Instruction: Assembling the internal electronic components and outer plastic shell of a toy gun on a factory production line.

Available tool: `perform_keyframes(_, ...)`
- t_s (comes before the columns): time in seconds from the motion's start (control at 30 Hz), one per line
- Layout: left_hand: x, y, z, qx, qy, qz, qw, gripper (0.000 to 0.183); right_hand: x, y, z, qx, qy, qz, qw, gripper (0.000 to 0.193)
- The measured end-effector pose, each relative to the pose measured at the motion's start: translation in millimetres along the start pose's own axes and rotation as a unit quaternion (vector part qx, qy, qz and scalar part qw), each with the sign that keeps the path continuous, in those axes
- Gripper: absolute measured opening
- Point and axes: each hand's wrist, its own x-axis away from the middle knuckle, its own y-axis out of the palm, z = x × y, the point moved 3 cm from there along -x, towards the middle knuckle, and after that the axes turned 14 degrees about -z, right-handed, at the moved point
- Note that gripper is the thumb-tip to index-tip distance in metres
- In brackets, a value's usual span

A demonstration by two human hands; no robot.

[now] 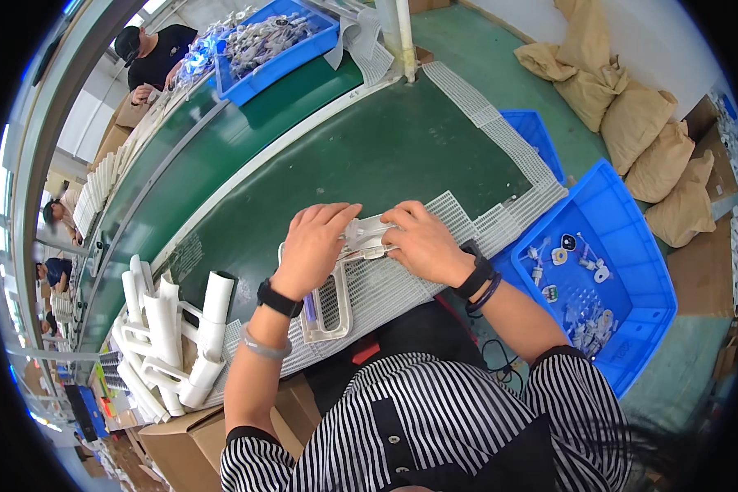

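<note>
A white plastic housing with a loop-shaped handle point(339, 330) lies on the white ribbed mat at the near edge of the green bench. My left hand point(313, 244) is closed on its upper left part, with the fingertips at a small translucent piece point(355, 233) inside the shell. From the other side, my right hand point(429, 244) grips the shell's right end between thumb and fingers. A purplish part shows inside the handle, below my left wrist. My palms hide much of the housing.
White tubular housings point(166, 328) are piled at the bench's left end. A blue bin point(644, 271) with small parts stands on the right. Beyond the bench run a green conveyor point(287, 102) and a full blue tray point(236, 92). Other people work at the far left.
</note>
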Motion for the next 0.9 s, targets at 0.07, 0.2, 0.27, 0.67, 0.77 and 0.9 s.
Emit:
perform_keyframes(0.07, -6, 7, -9, -0.005, 0.007, -0.043, 0.999, 0.043, 0, 2, 0, 0.002, 0.001, -0.001, 1.000, 0.019)
perform_keyframes(0.2, -13, 13, -21, 0.001, 0.042, -0.097, 0.994, 0.036, -2, 3, -3, 0.003, 0.001, -0.003, 1.000, 0.019)
perform_keyframes(0.27, -18, 7, -11, 0.004, 0.021, -0.105, 0.994, 0.031, -1, 6, 1, -0.001, 0.007, -0.001, 1.000, 0.019)
perform_keyframes(0.67, -23, 9, 16, 0.022, -0.058, -0.064, 0.996, 0.024, 0, 7, 1, 0.001, 0.024, 0.006, 1.000, 0.018)
perform_keyframes(0.77, -18, 25, 38, -0.111, -0.036, -0.069, 0.991, 0.031, 0, 8, 2, -0.003, 0.015, 0.022, 1.000, 0.017)
perform_keyframes(0.9, 3, 41, 46, -0.124, -0.012, -0.043, 0.991, 0.033, 0, 11, 1, 0.005, 0.007, 0.056, 0.998, 0.015)
